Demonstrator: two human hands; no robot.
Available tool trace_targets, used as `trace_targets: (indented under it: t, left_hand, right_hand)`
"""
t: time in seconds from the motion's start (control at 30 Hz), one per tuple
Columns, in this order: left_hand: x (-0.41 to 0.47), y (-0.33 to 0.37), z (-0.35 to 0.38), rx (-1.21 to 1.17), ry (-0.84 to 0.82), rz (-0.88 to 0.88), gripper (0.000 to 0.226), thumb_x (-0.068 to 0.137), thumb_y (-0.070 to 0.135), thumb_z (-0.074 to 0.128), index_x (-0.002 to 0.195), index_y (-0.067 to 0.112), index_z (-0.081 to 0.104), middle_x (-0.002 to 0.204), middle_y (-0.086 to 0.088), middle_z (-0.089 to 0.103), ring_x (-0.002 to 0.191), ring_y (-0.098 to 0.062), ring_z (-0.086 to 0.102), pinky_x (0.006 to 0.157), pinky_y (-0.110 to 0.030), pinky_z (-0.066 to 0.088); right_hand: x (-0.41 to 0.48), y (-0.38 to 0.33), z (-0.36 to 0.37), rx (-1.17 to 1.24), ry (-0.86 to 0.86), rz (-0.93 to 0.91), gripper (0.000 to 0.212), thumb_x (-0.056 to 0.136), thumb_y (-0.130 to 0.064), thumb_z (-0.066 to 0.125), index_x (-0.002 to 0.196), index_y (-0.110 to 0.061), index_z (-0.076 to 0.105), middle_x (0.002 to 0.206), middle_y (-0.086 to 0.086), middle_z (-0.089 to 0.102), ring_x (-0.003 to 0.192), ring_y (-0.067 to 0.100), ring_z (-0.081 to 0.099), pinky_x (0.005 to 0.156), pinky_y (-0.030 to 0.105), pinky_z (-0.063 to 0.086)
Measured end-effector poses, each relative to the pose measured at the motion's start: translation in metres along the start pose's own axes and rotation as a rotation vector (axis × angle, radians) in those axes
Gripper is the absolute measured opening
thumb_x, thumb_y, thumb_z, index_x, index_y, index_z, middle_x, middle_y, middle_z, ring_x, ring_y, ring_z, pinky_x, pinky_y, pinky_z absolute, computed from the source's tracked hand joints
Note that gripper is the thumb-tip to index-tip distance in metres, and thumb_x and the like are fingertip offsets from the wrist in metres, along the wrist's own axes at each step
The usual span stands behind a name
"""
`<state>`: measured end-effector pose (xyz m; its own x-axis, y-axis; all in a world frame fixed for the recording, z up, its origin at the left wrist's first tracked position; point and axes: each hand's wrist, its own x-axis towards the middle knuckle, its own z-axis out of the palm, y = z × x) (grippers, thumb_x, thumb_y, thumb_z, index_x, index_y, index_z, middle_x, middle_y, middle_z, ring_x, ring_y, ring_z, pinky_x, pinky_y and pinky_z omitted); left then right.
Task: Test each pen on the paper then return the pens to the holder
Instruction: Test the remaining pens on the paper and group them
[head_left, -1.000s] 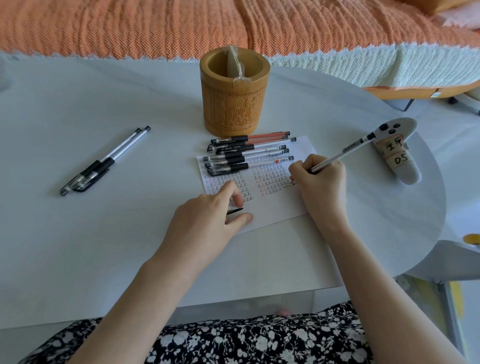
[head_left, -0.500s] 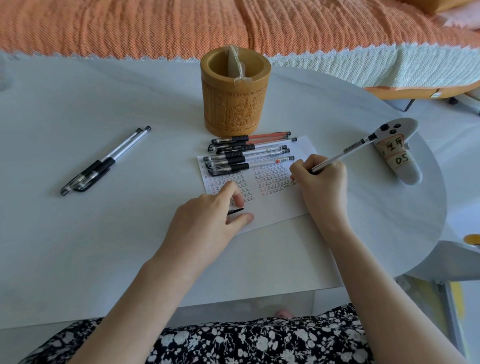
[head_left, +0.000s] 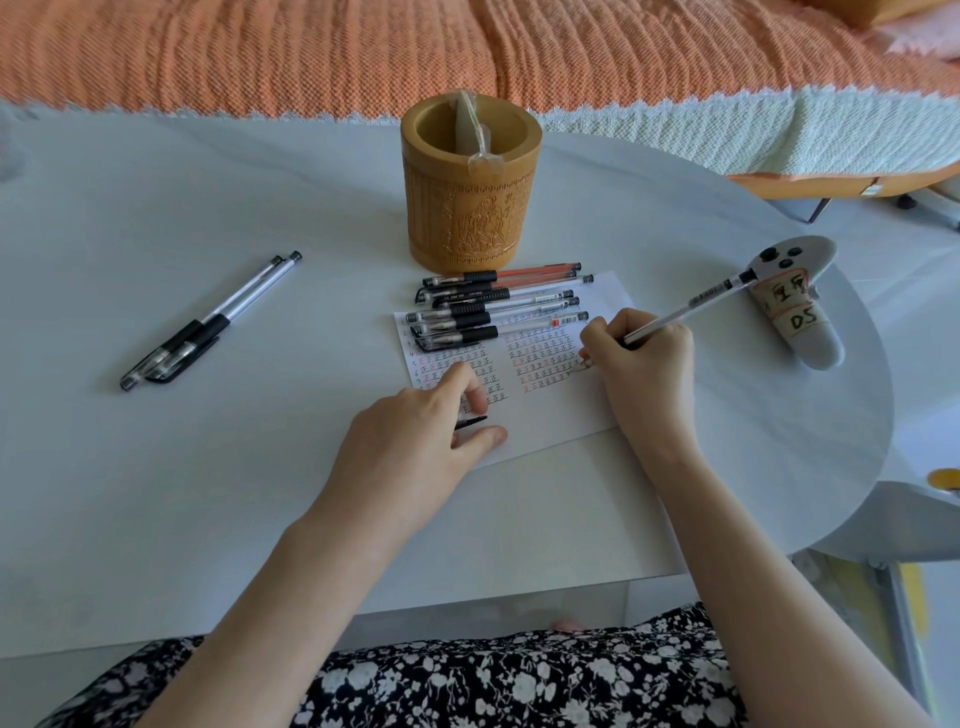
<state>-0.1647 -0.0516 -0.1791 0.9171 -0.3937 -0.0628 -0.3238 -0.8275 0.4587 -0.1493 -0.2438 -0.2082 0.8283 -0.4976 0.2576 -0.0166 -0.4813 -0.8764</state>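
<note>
I'm judging this mid-test: right hand (head_left: 644, 364) is gripping a gel pen (head_left: 691, 306) on the paper (head_left: 545, 426), left hand (head_left: 415, 441) is pinching its black cap (head_left: 470, 420), recapping coming next.

At your two o'clock the label (head_left: 797, 317) on the white controller (head_left: 815, 351) reads "DS", and your paper (head_left: 556, 418) carries rows of "正" marks.

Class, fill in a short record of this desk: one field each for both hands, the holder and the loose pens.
right hand: grips a pen, tip on the paper
left hand: rests on the paper, pinches a black cap
holder: upright beyond the paper
row of pens: lying across the paper's far edge
two pens: lying together on the table, far left
</note>
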Motion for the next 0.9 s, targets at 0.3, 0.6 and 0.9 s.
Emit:
trace_targets:
  t: [0.3,0.6,0.9]
  left_hand:
    - [-0.0004,0.0007,-0.0002,0.006,-0.001,-0.011,0.026,0.085,0.055,0.052,0.093,0.032,0.041,0.089,0.006,0.068,0.08,-0.015,0.065,0.065,-0.029,0.045]
    - [-0.0007,0.0014,-0.0006,0.006,-0.002,-0.019,0.027,0.085,0.055,0.052,0.092,0.032,0.041,0.089,0.006,0.069,0.079,-0.015,0.064,0.065,-0.029,0.045]
    - [-0.0007,0.0018,-0.001,0.006,-0.006,-0.021,0.027,0.085,0.055,0.052,0.093,0.032,0.042,0.09,0.006,0.069,0.081,-0.017,0.064,0.067,-0.031,0.047]
  right_hand:
    - [-0.0041,-0.0065,-0.0013,-0.021,-0.037,0.013,0.029,0.07,-0.01,0.055,0.055,0.005,0.034,0.06,0.034,0.046,0.06,0.016,0.033,0.05,0.027,0.018]
    - [-0.0035,-0.0047,-0.0016,0.0,-0.047,0.052,0.029,0.066,-0.016,0.052,0.055,0.005,0.035,0.06,0.033,0.041,0.063,0.014,0.042,0.054,0.026,0.019]
    - [-0.0053,-0.0074,-0.0022,-0.028,-0.046,0.036,0.029,0.067,-0.014,0.052,0.057,0.007,0.035,0.062,0.034,0.047,0.062,0.015,0.035,0.05,0.026,0.016]
